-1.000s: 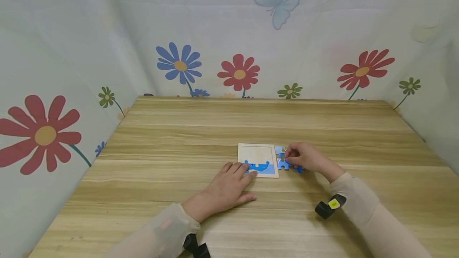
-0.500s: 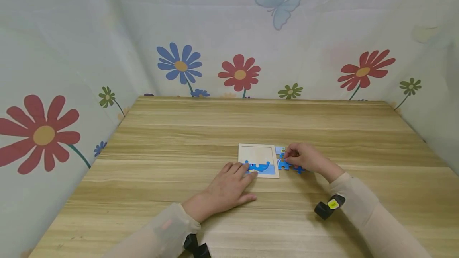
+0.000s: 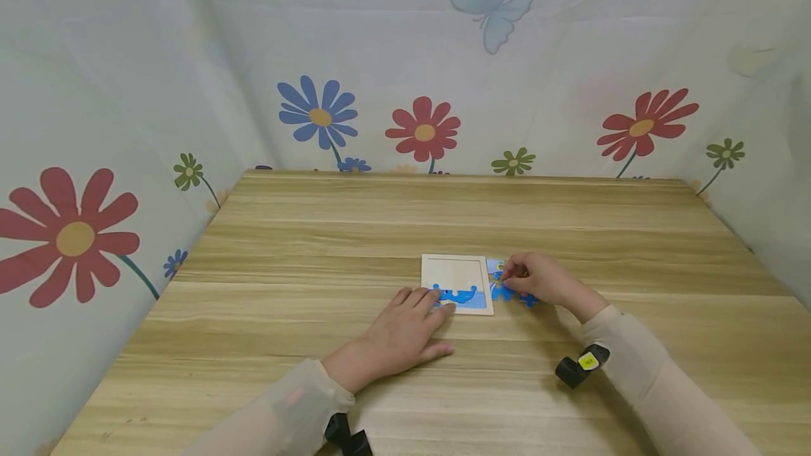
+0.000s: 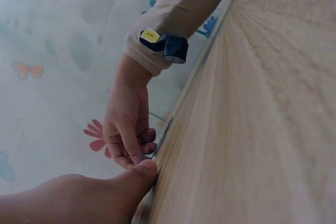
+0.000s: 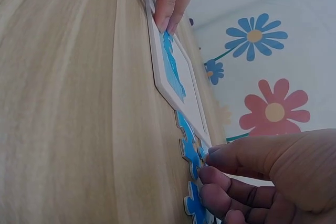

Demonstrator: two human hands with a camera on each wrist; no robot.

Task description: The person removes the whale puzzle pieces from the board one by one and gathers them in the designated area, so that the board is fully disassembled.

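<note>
A square wooden puzzle tray (image 3: 453,270) lies on the table in the head view. Blue jigsaw pieces (image 3: 467,295) fill its near side; the rest shows bare wood. My left hand (image 3: 402,333) lies with fingers extended over the tray's near left corner, fingertips on the fitted pieces. Just right of the tray, loose blue jigsaw pieces (image 5: 190,156) lie close together. Over them, my right hand (image 3: 546,280) pinches a small blue puzzle piece (image 5: 201,151) between thumb and index finger. Most of that piece is hidden by the fingertips.
The wood-grain table (image 3: 355,231) stretches out around the tray. Behind and beside it hangs a pale cloth (image 3: 557,55) printed with flowers and a butterfly. A black wrist device (image 3: 583,366) sits on the right sleeve, another device (image 3: 347,435) on the left.
</note>
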